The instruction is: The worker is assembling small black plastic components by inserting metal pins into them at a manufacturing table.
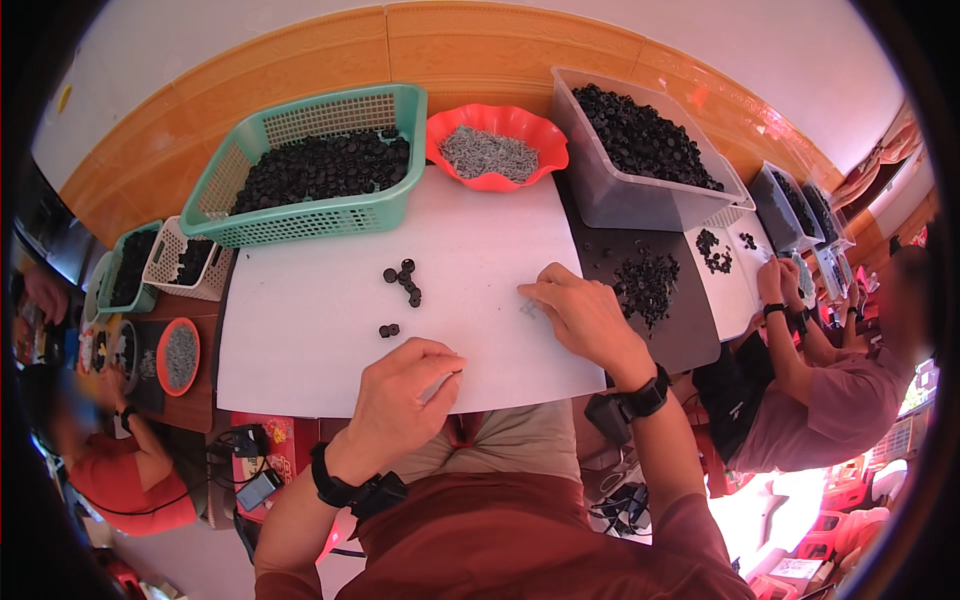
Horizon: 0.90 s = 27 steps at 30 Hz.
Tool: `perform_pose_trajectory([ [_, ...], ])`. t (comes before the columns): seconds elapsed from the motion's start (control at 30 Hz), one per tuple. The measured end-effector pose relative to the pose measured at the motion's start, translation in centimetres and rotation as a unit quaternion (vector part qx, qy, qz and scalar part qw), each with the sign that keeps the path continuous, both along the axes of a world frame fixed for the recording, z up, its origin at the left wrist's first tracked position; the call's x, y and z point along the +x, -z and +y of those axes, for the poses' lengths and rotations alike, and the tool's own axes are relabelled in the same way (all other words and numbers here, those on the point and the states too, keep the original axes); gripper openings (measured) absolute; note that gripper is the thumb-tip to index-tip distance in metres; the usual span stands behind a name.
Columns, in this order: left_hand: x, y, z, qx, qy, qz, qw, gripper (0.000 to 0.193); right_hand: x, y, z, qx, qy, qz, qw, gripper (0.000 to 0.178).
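The person's left hand is at the near edge of a white, flat work sheet, its fingers curled and the thumb close to the forefinger; whether they pinch anything cannot be told. The right hand is over the right part of the sheet, forefinger stretched leftward and the other fingers bent beneath; its grip cannot be told either. Small grey metal pieces lie on the sheet at its fingertips.

Left of the right hand, a short chain-like cluster of round black plastic pieces lies on the sheet, and a smaller group of black pieces sits nearer the left hand. Right of the right hand, loose small black parts are scattered on a dark flat board.

Along the far side stand a green perforated plastic basket of black discs, a red wavy-rimmed bowl of grey metal pieces, and a translucent grey plastic bin heaped with black parts. Other people work at either side.
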<state>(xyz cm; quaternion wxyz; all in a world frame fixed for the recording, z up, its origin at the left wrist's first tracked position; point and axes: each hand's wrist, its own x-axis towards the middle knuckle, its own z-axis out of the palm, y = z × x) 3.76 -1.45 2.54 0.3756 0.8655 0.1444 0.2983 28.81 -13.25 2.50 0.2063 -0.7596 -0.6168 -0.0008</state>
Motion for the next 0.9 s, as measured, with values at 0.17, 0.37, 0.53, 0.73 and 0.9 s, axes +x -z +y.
perform_pose_trajectory([
  [0.17, 0.2, 0.4, -0.5, -0.017, 0.019, -0.008, 1.000, 0.016, 0.5, -0.5, 0.3, -0.015, -0.027, 0.000, 1.000, 0.025],
  [0.37, 0.5, 0.7, -0.8, -0.038, 0.015, -0.001, 0.999, 0.016, 0.7, -0.6, 0.4, -0.018, -0.042, -0.004, 0.999, 0.014],
  [0.53, 1.0, 1.0, -1.0, -0.049, 0.016, -0.033, 0.998, 0.015, 0.5, 0.4, 0.3, -0.035, -0.018, -0.036, 0.999, 0.006],
  [0.73, 1.2, 1.1, -1.1, -0.126, -0.018, -0.003, 0.992, 0.021, -0.7, -1.0, -0.7, 0.014, -0.003, -0.001, 1.000, 0.008],
  [0.9, 1.7, 1.5, -1.6, -0.135, -0.022, -0.017, 0.990, 0.026, -4.0, -1.8, -1.9, 0.089, -0.087, 0.061, 0.990, 0.010],
])
